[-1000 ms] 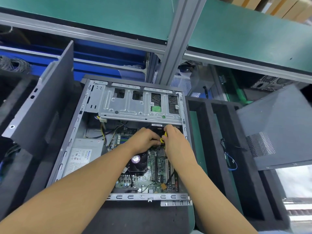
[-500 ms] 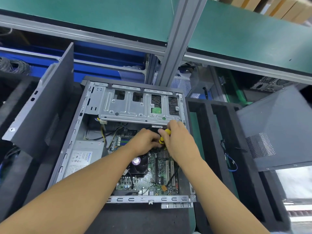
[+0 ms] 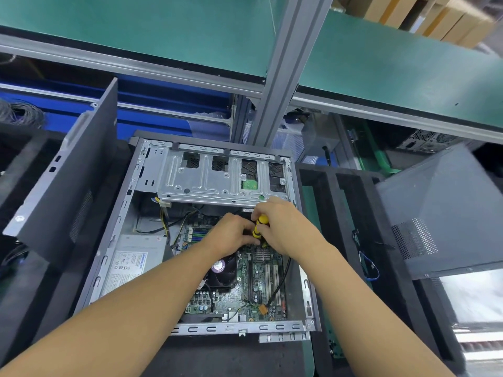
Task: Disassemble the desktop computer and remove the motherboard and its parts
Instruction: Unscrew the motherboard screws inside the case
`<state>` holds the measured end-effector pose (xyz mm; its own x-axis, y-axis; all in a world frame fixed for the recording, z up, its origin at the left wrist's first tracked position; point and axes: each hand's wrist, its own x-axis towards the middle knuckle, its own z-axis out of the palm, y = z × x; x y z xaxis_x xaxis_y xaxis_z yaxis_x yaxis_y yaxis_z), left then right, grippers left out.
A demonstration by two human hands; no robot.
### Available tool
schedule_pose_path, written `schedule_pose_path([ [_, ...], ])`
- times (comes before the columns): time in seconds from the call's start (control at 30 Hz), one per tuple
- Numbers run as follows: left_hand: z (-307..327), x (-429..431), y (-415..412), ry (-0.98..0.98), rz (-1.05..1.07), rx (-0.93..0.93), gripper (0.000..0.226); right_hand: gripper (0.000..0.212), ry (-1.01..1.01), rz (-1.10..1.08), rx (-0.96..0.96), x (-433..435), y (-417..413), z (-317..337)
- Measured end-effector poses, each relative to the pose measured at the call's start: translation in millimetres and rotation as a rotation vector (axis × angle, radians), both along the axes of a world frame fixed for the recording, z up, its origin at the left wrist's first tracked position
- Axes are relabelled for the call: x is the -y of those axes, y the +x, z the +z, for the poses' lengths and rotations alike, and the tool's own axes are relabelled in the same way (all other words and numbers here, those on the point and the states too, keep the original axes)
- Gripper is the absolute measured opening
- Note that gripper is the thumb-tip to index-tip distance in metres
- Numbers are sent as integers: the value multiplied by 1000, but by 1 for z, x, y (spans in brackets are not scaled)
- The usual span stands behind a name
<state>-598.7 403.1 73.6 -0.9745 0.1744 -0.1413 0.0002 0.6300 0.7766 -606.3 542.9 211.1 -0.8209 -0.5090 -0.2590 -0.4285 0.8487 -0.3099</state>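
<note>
Fingers (image 3: 264, 207) of the right hand (image 3: 285, 229) curl round the yellow-and-black handle of a screwdriver (image 3: 260, 227), held nearly upright so that it can bear straight down. The left hand (image 3: 231, 236) curls its own fingers against the lower handle, seemingly pinching it to steady a tip that both hands hide.

The computer case (image 3: 114, 240) lies on its side with its side panel (image 3: 70, 180) off and leaning at the left, which turns the motherboard (image 3: 245, 292) face up for access. The board lies flat in the case floor directly beneath both hands and reaches toward the wearer. Its CPU fan (image 3: 220, 270) sits just below the left wrist and the power supply (image 3: 130, 263) lies to the left. The work appears to be on a screw at the board's far edge, close under the drive cage (image 3: 206, 180).
</note>
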Motion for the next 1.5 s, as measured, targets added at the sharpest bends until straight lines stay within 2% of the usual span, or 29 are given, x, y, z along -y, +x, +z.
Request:
schedule_pose_path([
  [0.07, 1, -1, 0, -11, -5, 6, 20, 33, -22, -134, -33, 2, 1, 2],
  [0.13, 0, -2, 1, -3, 7, 8, 25, 40, 84, -199, -102, 4, 0, 4],
  [0.2, 1, -2, 1, -1, 18, 7, 26, 36, 128, -175, -115, 6, -1, 4],
  [0.33, 3, -1, 1, 4, 10, 24, 23, 15, 50, -89, -75, 7, -3, 5],
  [0.53, 2, -1, -1, -20, 17, 19, 16, 31, -40, -71, 20, 3, -2, 2],
  [0.63, 3, -2, 1, -4, 32, 10, 21, 21, -129, -192, -7, 4, -1, 1],
  [0.8, 1, -4, 1, -20, 49, -7, 20, 34, 91, -263, -112, 12, 2, 0],
  [0.97, 2, 0, 1, 2, -7, 22, 15, 21, 128, -137, -91, 11, -1, 4],
  [1.1, 1, -1, 0, 10, 9, 20, 10, 30, 53, -147, 6, 7, -3, 6],
  [1.17, 1, -2, 1, 16, 17, 12, 14, 24, 36, -176, 28, 7, -1, 4],
  [1.33, 0, -3, 2, 8, 37, 9, 17, 35, 191, -234, -135, 11, 3, -1],
  [1.43, 0, -2, 1, 24, 4, 19, 15, 25, 204, -173, -111, 13, 2, 1],
  [1.5, 1, -1, 2, -4, -27, 18, 14, 26, 168, -151, -62, 11, 0, 3],
])
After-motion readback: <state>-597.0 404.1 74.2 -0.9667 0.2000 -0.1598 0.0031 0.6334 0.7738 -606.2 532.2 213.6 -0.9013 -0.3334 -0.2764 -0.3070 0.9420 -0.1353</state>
